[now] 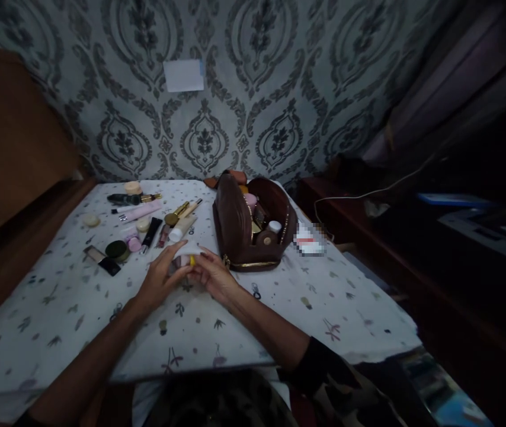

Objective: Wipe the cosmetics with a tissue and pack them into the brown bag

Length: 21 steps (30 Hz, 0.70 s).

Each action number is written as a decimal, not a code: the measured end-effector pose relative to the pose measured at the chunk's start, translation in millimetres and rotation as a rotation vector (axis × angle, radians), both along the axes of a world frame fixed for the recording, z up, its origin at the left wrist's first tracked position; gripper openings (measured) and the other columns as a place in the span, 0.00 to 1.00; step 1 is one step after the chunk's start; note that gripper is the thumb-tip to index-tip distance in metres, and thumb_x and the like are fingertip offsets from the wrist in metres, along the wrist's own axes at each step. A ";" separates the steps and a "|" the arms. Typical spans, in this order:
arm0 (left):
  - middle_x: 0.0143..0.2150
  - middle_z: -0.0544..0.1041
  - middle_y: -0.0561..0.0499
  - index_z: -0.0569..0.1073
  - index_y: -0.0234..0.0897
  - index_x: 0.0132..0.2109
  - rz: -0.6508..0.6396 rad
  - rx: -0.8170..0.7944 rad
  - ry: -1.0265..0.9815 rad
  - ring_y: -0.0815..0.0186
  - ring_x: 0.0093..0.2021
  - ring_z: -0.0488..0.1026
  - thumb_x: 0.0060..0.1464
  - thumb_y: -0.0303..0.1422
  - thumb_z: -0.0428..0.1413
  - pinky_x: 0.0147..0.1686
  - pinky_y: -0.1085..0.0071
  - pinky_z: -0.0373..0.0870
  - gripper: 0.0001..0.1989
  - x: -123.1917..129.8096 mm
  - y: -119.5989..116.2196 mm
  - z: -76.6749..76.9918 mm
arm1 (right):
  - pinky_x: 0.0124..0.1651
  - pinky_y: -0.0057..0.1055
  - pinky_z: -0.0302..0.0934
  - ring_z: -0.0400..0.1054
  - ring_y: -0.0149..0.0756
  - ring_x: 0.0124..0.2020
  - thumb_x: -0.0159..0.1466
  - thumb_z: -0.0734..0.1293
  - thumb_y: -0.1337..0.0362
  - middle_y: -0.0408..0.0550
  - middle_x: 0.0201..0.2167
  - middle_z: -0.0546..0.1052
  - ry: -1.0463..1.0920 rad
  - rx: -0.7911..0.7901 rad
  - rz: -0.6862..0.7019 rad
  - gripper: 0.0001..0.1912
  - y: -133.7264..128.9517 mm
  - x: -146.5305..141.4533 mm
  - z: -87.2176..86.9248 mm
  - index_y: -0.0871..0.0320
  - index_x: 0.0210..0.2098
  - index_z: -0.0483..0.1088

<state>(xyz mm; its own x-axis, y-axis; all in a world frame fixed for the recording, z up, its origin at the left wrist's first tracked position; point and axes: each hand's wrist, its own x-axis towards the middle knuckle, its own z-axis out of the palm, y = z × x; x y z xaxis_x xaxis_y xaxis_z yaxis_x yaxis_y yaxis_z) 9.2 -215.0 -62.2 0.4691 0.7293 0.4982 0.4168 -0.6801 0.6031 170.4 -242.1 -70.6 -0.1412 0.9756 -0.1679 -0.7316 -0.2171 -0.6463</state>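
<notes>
Both hands meet over the patterned cloth, left of an open brown bag. My left hand [163,274] is closed around the left side of a small whitish item [185,260] with a yellow part. From the right, my right hand [213,274] has its fingers on the same item near the yellow part. Fingers cover much of it, so its exact shape is unclear. Just beyond my hands lies a cream tube [182,228]. The brown bag [235,222] stands unzipped, with a white-capped container [274,226] and other small items inside.
Cosmetics spread over the cloth-covered table [279,314] at the left include a dark round jar [117,251], a black tube [150,235] and a pink tube [140,212]. A blurred white packet [308,240] lies right of the bag. The patterned wall [244,142] rises behind.
</notes>
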 end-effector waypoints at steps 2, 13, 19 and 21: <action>0.59 0.74 0.41 0.68 0.37 0.62 -0.005 -0.046 -0.034 0.54 0.59 0.71 0.61 0.44 0.55 0.59 0.58 0.67 0.26 -1.2 1.3 3.5 | 0.26 0.22 0.68 0.73 0.28 0.25 0.44 0.81 0.61 0.40 0.29 0.80 -0.006 0.010 0.003 0.25 0.3 1.1 0.9 0.57 0.38 0.71; 0.46 0.80 0.46 0.79 0.40 0.51 0.006 0.016 -0.249 0.60 0.48 0.76 0.57 0.32 0.59 0.49 0.64 0.72 0.14 -5.3 9.3 1.3 | 0.21 0.19 0.63 0.75 0.30 0.23 0.41 0.82 0.62 0.40 0.28 0.79 -0.096 0.040 -0.029 0.28 1.6 -3.7 -8.3 0.56 0.31 0.61; 0.41 0.79 0.48 0.77 0.37 0.34 0.150 -0.099 -0.288 0.59 0.46 0.75 0.51 0.32 0.58 0.48 0.65 0.69 0.05 -3.0 5.4 10.0 | 0.27 0.22 0.65 0.73 0.27 0.24 0.43 0.80 0.58 0.40 0.31 0.78 -0.191 0.092 -0.133 0.27 2.7 -5.1 -11.4 0.56 0.32 0.62; 0.37 0.78 0.50 0.74 0.37 0.33 0.162 -0.254 -0.287 0.60 0.43 0.74 0.53 0.38 0.58 0.44 0.68 0.69 0.09 -1.3 4.0 15.1 | 0.31 0.23 0.67 0.73 0.27 0.27 0.43 0.80 0.58 0.40 0.34 0.77 -0.267 0.124 -0.198 0.27 2.3 -5.0 -10.4 0.55 0.35 0.63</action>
